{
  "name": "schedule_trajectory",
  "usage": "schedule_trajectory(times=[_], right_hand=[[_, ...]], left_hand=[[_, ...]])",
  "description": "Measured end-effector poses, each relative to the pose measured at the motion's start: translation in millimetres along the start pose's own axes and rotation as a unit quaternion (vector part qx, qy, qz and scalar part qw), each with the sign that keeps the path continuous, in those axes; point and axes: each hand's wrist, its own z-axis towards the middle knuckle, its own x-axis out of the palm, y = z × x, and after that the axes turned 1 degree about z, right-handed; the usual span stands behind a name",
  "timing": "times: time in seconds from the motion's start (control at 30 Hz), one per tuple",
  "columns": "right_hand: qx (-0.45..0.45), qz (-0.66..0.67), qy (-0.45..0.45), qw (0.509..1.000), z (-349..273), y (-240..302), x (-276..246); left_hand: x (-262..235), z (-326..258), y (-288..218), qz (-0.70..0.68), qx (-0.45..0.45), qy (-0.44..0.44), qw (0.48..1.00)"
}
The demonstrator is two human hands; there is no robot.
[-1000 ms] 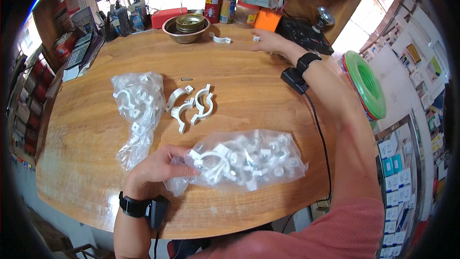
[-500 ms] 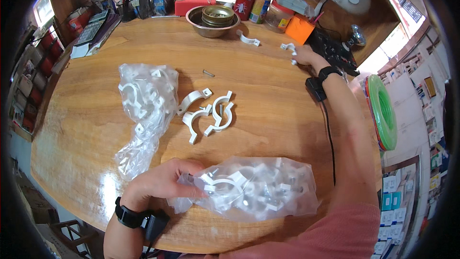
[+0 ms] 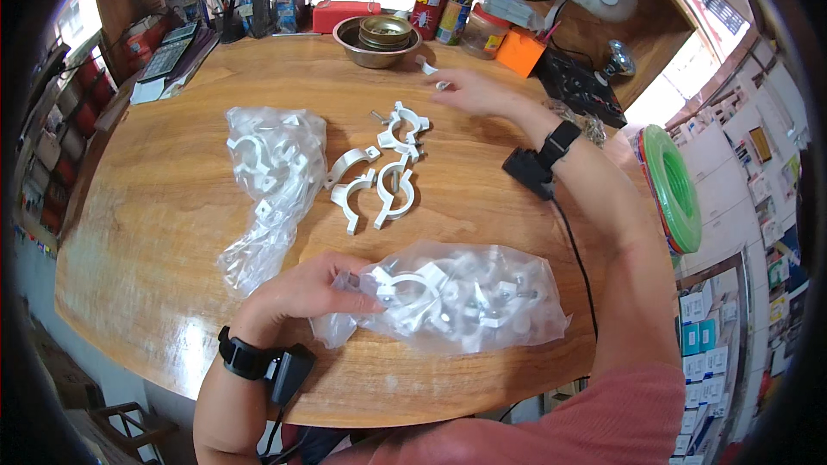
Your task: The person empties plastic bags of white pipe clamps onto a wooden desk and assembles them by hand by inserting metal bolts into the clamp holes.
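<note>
While the left hand [image 3: 303,291] is resting on the near part of the round wooden table [image 3: 155,232], its fingers [image 3: 345,280] are curling onto the open end of a clear plastic bag of white pipe clamps [image 3: 448,301], pinching the bag's mouth so the plastic is bunching right under the fingertips. The rest of that bag is stretching off to the right of the hand, lying flat on the wood.

The right hand [image 3: 469,93] is reaching out over the far side of the table, fingers spread fairly loose and kinda motion-blurred. A small white clamp piece [image 3: 442,84] is sitting right at the fingertips, but honestly can't tell if it's actually being gripped or just touched.

Between the two hands, a little pile of loose white pipe clamps [image 3: 383,174] is lying in the middle of the table, and a second bag of clamps [image 3: 269,181] is sitting just left of it. A metal bowl [image 3: 376,37] is standing at the far edge, just beyond the right hand.
</note>
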Motion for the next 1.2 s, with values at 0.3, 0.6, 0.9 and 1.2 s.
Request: schedule_trajectory(times=[0.3,0.6,0.9,1.2], right_hand=[[0.025,0.022,0.114,0.993,-34.8,-53.4,1.7],[-0.073,-0.100,-0.040,0.991,-242.6,140.1,45.8],[-0.047,-0.326,-0.259,0.908,-240.8,91.4,53.3],[0.153,-0.278,-0.279,0.906,-227.3,86.1,59.8]], left_hand=[[1.9,11.1,6.7,0.010,0.041,-0.062,0.997],[-6.6,25.6,24.6,-0.136,0.114,-0.268,0.947],[7.8,17.1,16.3,-0.053,0.085,-0.147,0.984],[23.7,21.3,16.3,-0.008,0.099,-0.018,0.995]])
